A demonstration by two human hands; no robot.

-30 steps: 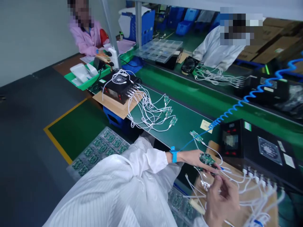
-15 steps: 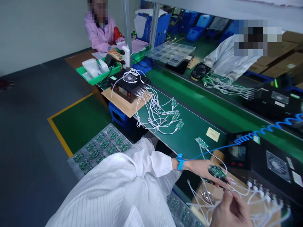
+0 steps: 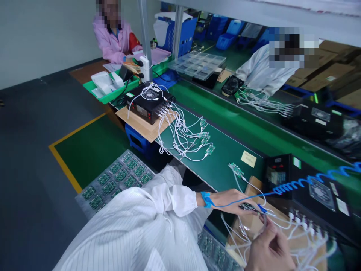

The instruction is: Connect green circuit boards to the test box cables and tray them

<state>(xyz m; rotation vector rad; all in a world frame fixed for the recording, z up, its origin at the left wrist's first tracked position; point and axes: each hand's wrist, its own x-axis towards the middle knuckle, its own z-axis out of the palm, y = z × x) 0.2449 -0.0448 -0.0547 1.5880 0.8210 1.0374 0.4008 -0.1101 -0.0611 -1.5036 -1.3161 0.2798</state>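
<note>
My left hand [image 3: 234,201], with a blue strap [image 3: 207,199] round its wrist, grips a small circuit board [image 3: 249,207] seen nearly edge-on. A bit of blue shows at the board's far end. My right hand [image 3: 269,244] is closed in a pinch against that end, on what looks like a white cable [image 3: 264,221]; the join itself is partly hidden by fingers. Beyond the left hand, another green circuit board [image 3: 236,170] lies on the bench with white cables at it. A black box with a fan [image 3: 321,190] stands right of my hands, several white plugs along its near side.
A second black box [image 3: 148,101] sits farther along the green bench [image 3: 220,162], its white cables running to several boards [image 3: 210,149]. Trays of boards [image 3: 113,180] lie beside and below me. A coiled blue cord [image 3: 293,184] crosses above the bench. Two people sit beyond.
The board in my left hand has turned from face-up to nearly edge-on. My right hand stays pinched at its end. The whole view has shifted slightly.
</note>
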